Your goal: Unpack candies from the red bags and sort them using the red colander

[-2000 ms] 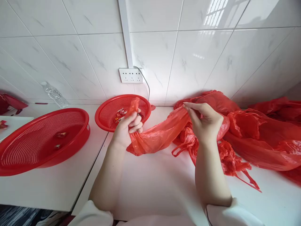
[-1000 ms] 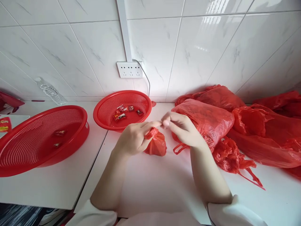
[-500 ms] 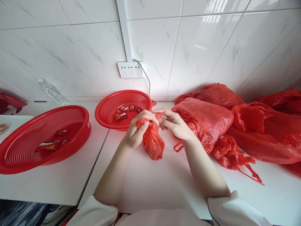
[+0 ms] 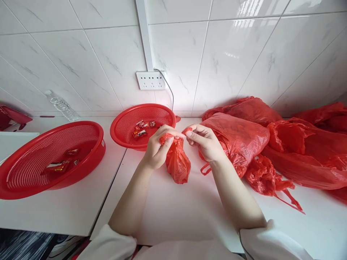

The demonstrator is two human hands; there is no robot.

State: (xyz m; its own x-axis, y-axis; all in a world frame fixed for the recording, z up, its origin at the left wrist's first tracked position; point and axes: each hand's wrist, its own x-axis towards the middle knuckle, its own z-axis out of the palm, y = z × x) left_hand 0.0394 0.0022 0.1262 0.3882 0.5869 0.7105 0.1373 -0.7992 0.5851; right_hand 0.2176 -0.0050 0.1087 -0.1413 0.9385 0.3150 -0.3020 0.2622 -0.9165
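Note:
A small red plastic bag (image 4: 179,164) with a bulging lower part hangs between my hands over the white table. My left hand (image 4: 160,146) is closed round its gathered neck, thumb pressed on the plastic. My right hand (image 4: 203,141) pinches a red end of the bag, a little to the right of the neck. What is inside the bag cannot be made out. Just behind my left hand is a round red basket (image 4: 119,124) with several small wrapped packets (image 4: 139,133) in it.
A larger red basket (image 4: 89,131) with a few packets stands at the left. Full red bags (image 4: 235,135) and a crumpled red bag (image 4: 262,177) lie at the right. A clear bottle (image 4: 62,104) leans by the tiled wall, below and left of a socket strip (image 4: 150,80).
My right hand has moved slightly right, drawing the pinched end away from my left hand. A person's hand at the far left edge has gone out of view.

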